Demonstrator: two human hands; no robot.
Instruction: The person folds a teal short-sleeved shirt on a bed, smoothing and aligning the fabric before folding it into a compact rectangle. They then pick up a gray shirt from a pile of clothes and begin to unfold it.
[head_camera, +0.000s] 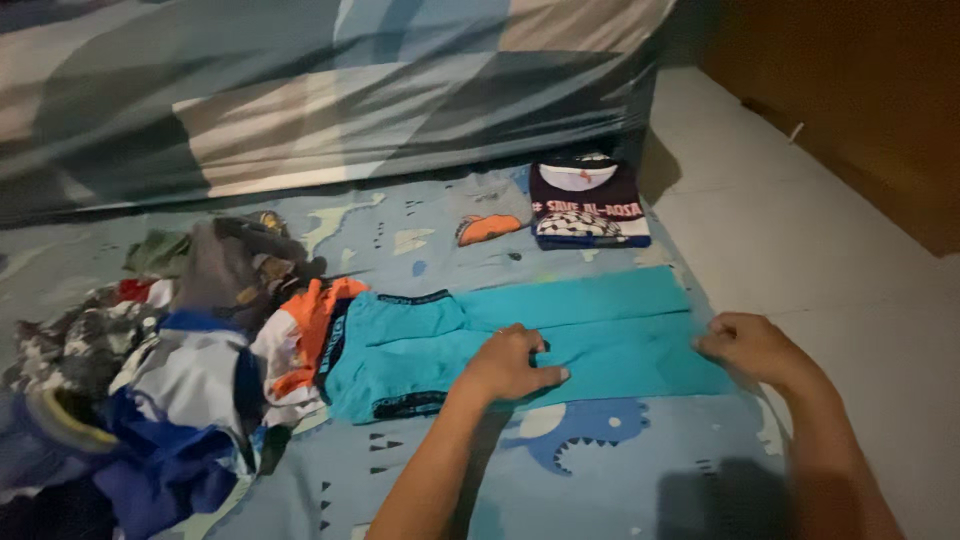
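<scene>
A pair of turquoise trousers lies flat on a blue patterned mat, its black waistband at the left. My left hand presses down on the middle of the trousers with the fingers curled. At the right end, my right hand grips the edge of the trouser legs. Both forearms reach in from the bottom of the view.
A heap of mixed clothes lies at the left. A folded dark shirt stack and a small grey and orange garment sit at the far side. A covered mattress edge runs behind; tiled floor lies to the right.
</scene>
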